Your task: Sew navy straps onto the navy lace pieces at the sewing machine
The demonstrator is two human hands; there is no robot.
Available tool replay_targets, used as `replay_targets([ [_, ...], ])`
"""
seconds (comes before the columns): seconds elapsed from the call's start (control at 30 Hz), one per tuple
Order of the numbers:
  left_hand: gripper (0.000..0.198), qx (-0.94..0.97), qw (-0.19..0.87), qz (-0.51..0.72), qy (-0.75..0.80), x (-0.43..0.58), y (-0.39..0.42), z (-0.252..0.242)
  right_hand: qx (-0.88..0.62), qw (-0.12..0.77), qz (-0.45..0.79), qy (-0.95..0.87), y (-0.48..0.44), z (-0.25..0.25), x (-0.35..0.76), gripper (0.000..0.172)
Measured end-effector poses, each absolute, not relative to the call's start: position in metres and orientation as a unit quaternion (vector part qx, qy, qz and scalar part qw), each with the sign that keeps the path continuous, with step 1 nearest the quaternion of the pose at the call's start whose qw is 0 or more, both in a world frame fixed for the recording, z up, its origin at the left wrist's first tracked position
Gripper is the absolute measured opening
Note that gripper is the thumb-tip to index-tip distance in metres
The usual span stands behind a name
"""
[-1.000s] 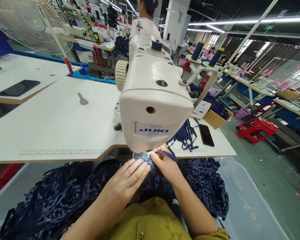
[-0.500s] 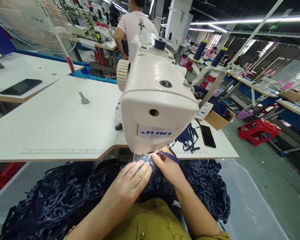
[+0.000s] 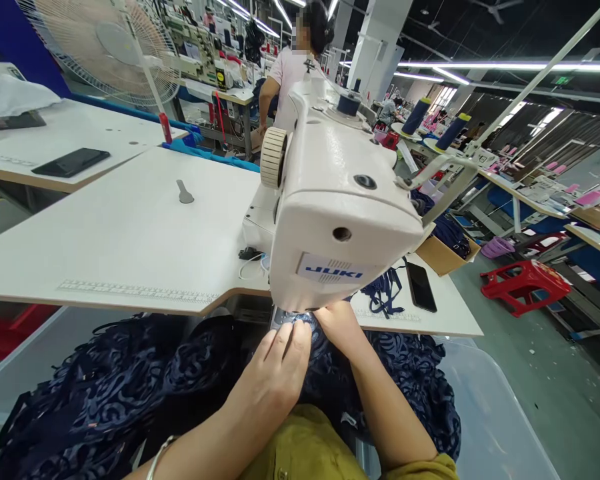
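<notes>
My left hand (image 3: 283,367) bends its fingers, held close together, over navy patterned fabric (image 3: 319,343) under the sewing machine head (image 3: 350,213); its thumb is hidden. Against the machine's lower front edge is my right hand (image 3: 337,325), at the far side of the same fabric. Its fingertips disappear behind the head, so their grip does not show. The needle and presser foot are hidden too. A heap of navy patterned garments (image 3: 125,380) hangs below the table edge, close to my left forearm.
Navy straps (image 3: 384,293) and a phone (image 3: 421,287) lie right of the machine. A small grey metal piece (image 3: 185,193) rests on the white table (image 3: 130,233). A cardboard box (image 3: 445,257), a red stool (image 3: 525,287) and a plastic bin (image 3: 495,400) stand rightward. A person (image 3: 280,80) stands behind.
My right hand has moved further in under the machine head, and the navy strap it pinched is out of sight. My left fingers have shifted slightly right on the fabric. The camera view has shifted.
</notes>
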State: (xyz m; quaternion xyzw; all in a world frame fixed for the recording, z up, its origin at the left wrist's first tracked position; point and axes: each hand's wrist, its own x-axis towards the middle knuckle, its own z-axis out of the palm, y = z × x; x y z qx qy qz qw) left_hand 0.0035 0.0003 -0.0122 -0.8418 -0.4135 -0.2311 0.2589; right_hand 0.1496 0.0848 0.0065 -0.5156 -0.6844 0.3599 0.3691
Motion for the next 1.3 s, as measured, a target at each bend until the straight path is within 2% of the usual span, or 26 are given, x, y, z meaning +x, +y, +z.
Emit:
replay_targets([
  [0.27,0.035,-0.828,0.267,-0.222,-0.440,0.008,0.001,-0.010,-0.463,0.408,0.359,-0.700,0.091,0.011,0.142,0.023],
  [0.4,0.037,-0.817,0.272,-0.228,-0.455,0.010,0.001,-0.009,-0.469,0.412,0.361,-0.693,0.091,0.012,0.139,0.026],
  [0.73,0.030,-0.816,0.273,-0.224,-0.458,0.014,0.002,-0.003,-0.458,0.416,0.367,-0.695,0.093,0.011,0.138,0.027],
  [1.3,0.031,-0.794,0.300,-0.220,-0.480,0.018,0.001,-0.007,-0.477,0.406,0.320,-0.711,0.096,0.001,0.137,0.029],
])
